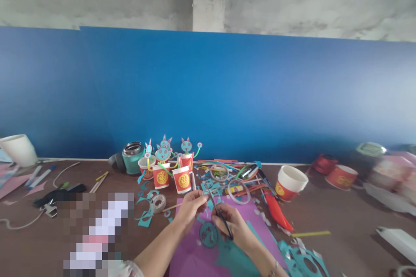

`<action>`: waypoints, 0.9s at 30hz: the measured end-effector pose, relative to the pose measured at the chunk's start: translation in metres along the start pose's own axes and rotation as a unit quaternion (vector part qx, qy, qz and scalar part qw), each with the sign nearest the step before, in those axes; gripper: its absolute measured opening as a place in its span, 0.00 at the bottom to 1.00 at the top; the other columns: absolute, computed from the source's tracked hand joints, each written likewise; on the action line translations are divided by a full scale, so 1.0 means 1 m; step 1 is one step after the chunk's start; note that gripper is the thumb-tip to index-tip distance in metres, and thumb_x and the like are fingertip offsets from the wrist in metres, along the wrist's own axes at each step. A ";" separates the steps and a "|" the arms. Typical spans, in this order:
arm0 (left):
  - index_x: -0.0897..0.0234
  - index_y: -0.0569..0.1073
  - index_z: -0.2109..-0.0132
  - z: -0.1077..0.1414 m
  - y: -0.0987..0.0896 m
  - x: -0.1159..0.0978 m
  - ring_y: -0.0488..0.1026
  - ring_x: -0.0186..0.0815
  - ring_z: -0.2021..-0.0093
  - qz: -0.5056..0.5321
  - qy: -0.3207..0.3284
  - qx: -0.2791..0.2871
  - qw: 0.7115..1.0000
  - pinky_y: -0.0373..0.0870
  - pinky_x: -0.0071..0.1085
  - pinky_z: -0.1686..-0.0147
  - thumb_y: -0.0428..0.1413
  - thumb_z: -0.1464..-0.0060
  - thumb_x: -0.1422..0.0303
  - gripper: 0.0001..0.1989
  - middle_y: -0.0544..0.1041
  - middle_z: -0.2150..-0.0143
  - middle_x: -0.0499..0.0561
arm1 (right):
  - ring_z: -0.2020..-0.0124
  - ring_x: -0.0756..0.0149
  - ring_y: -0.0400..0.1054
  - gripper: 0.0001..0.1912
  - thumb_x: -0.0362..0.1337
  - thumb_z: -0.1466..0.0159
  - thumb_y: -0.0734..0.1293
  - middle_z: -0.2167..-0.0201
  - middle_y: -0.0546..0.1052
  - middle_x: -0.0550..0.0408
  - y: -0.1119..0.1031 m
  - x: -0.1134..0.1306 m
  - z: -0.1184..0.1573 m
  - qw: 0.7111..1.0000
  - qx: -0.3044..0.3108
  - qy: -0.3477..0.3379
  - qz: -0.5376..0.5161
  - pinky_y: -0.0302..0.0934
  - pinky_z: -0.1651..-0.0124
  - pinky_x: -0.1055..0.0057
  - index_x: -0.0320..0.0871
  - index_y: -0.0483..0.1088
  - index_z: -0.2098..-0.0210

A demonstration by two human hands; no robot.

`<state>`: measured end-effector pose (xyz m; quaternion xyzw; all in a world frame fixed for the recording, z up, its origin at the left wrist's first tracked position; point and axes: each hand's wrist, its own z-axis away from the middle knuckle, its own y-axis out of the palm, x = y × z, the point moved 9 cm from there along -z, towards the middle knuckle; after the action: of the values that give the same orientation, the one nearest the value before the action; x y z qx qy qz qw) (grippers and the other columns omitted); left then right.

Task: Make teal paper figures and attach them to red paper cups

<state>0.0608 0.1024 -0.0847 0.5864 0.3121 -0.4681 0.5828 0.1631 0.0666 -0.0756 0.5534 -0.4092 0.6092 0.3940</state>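
My right hand [232,224] is closed on a pair of dark-handled scissors [223,220], their blades pointing up and left toward my other hand. Between the fingertips of my left hand [192,204] is a small piece of blue paper [205,194], right at the blades. Below both hands a blue paper disc [208,234] with a drawn design lies on a purple sheet [186,249]. A larger teal sheet [235,259] spreads under my right wrist. Just beyond my left hand stand red and white paper cups [181,180] bearing blue animal faces [163,153].
Paper scraps [307,262], pipe cleaners, pens and tape rolls [158,203] litter the brown table. Stacked cups [290,183] and a red bag-like item [277,212] lie to the right. A teal jar [133,158] stands back left. A blue partition [208,95] closes off the far edge.
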 end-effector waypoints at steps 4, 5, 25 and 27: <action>0.65 0.66 0.78 0.000 0.001 -0.001 0.54 0.24 0.82 0.006 0.006 0.003 1.000 0.45 0.25 0.79 0.64 0.63 0.60 0.16 0.64 0.85 0.42 | 0.90 0.80 0.50 0.18 0.49 0.47 0.69 0.88 0.59 0.68 0.000 0.000 -0.001 1.000 -0.001 -0.003 0.007 0.48 0.87 0.81 0.41 0.64 0.73; 0.65 0.66 0.78 0.000 0.001 -0.001 0.54 0.24 0.82 0.007 0.005 0.003 1.000 0.45 0.25 0.78 0.64 0.63 0.60 0.16 0.64 0.84 0.42 | 0.90 0.80 0.50 0.17 0.49 0.47 0.69 0.88 0.60 0.67 0.000 -0.001 -0.001 1.000 -0.001 -0.002 0.007 0.48 0.87 0.81 0.41 0.64 0.73; 0.65 0.68 0.73 0.003 0.003 -0.002 0.65 0.27 0.81 0.003 0.009 0.012 1.000 0.55 0.24 0.78 0.64 0.62 0.59 0.16 0.73 0.80 0.46 | 0.89 0.80 0.51 0.17 0.47 0.48 0.70 0.87 0.61 0.67 0.000 0.000 0.000 1.000 0.005 0.003 -0.011 0.51 0.87 0.81 0.40 0.65 0.72; 0.66 0.68 0.73 0.003 0.002 -0.002 0.64 0.26 0.82 0.006 0.010 0.007 1.000 0.55 0.24 0.78 0.64 0.62 0.60 0.16 0.72 0.81 0.45 | 0.89 0.79 0.52 0.17 0.48 0.48 0.69 0.87 0.61 0.67 0.002 0.000 0.000 1.000 0.010 0.001 -0.015 0.51 0.86 0.81 0.40 0.65 0.72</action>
<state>0.0612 0.0998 -0.0815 0.5966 0.3111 -0.4612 0.5784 0.1616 0.0656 -0.0758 0.5629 -0.3938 0.6079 0.3981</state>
